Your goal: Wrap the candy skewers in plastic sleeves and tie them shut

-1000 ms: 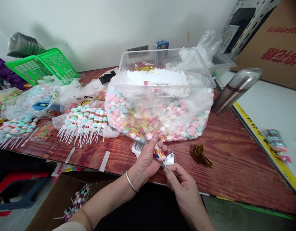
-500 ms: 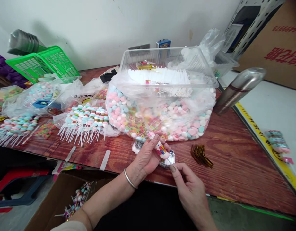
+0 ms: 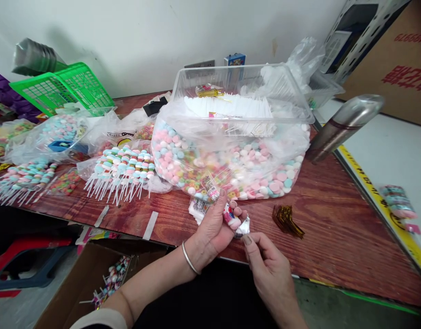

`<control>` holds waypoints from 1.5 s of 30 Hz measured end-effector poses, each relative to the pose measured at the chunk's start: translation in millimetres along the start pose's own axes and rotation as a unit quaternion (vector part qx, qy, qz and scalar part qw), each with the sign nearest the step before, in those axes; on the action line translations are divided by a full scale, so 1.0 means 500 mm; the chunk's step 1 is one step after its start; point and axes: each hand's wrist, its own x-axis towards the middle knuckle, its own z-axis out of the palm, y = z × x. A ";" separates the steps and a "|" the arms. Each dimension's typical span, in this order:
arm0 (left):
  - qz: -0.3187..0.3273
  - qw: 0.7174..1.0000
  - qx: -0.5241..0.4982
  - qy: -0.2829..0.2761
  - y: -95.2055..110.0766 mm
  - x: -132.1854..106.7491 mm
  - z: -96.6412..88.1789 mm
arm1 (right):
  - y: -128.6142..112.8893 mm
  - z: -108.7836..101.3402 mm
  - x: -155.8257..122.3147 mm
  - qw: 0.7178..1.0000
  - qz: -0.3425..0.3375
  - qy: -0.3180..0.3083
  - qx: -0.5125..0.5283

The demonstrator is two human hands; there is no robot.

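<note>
My left hand [image 3: 215,224], with a metal bangle on its wrist, is closed around a candy skewer in a clear printed wrapper [image 3: 220,201]. The wrapper's top sticks up past my thumb. My right hand [image 3: 265,258] pinches the crinkled clear end of the wrapper [image 3: 244,226] just below the candy, over the front edge of the wooden table [image 3: 330,237]. A small pile of gold twist ties [image 3: 286,220] lies just to the right of my hands.
A big clear bag of pastel candies [image 3: 231,167] sits behind my hands, under a clear tub of white sticks [image 3: 231,107]. Finished skewers [image 3: 119,171] lie left, green baskets [image 3: 63,89] beyond. A steel flask [image 3: 344,125] stands right. A cardboard box [image 3: 94,283] sits below.
My left hand has tilted the wrapped skewer more upright, so the wrapper's printed top shows above my thumb. My right hand has shifted its pinch slightly on the wrapper's lower end.
</note>
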 end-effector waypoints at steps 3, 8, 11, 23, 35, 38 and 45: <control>0.000 1.000 0.004 0.003 0.000 0.000 0.000 | -0.004 0.000 0.000 0.991 -0.062 0.065 -0.098; -0.014 1.000 0.002 -0.010 0.004 0.000 -0.007 | -0.003 0.001 0.007 0.982 0.124 -0.057 0.131; -0.022 0.999 -0.002 -0.034 0.004 -0.002 -0.010 | -0.010 0.003 0.009 0.924 0.229 -0.094 0.292; 0.014 0.995 0.089 -0.035 -0.050 -0.017 -0.003 | -0.019 0.025 0.030 0.997 0.006 0.061 0.044; 0.049 0.997 0.036 -0.039 0.014 0.013 -0.006 | -0.022 -0.001 0.015 0.999 -0.021 0.007 -0.045; 0.036 0.995 0.077 -0.060 -0.025 -0.001 -0.011 | -0.019 0.012 0.020 0.997 -0.023 0.027 -0.062; 0.071 0.974 0.212 -0.048 -0.067 -0.019 -0.020 | -0.020 0.029 0.045 0.998 0.001 0.044 -0.049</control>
